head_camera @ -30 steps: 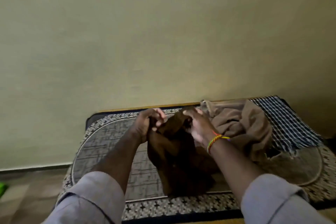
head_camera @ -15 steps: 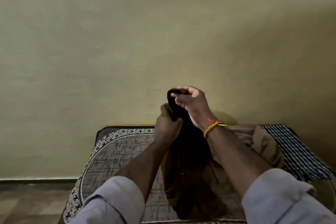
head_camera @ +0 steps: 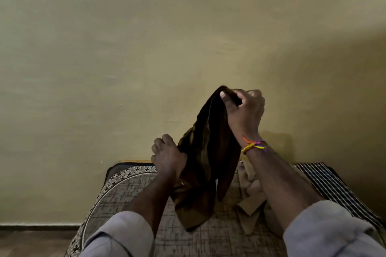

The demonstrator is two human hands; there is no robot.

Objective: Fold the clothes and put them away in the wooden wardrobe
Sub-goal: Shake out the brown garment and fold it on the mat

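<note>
1. A dark brown garment (head_camera: 206,152) hangs lifted above the patterned bed (head_camera: 129,190), its top corner pinched high, its left edge gripped lower, its bottom end drooping to the bed
2. A tan garment (head_camera: 250,196) lies crumpled on the bed, right of the brown one
3. A checked cloth (head_camera: 325,181) lies at the bed's right edge

Dark brown garment (head_camera: 208,148); beside it, tan cloth (head_camera: 249,200), navy-white checked cloth (head_camera: 325,181); beneath, black-white patterned mat (head_camera: 129,185); yellow-orange-purple bracelet (head_camera: 253,145).
</note>
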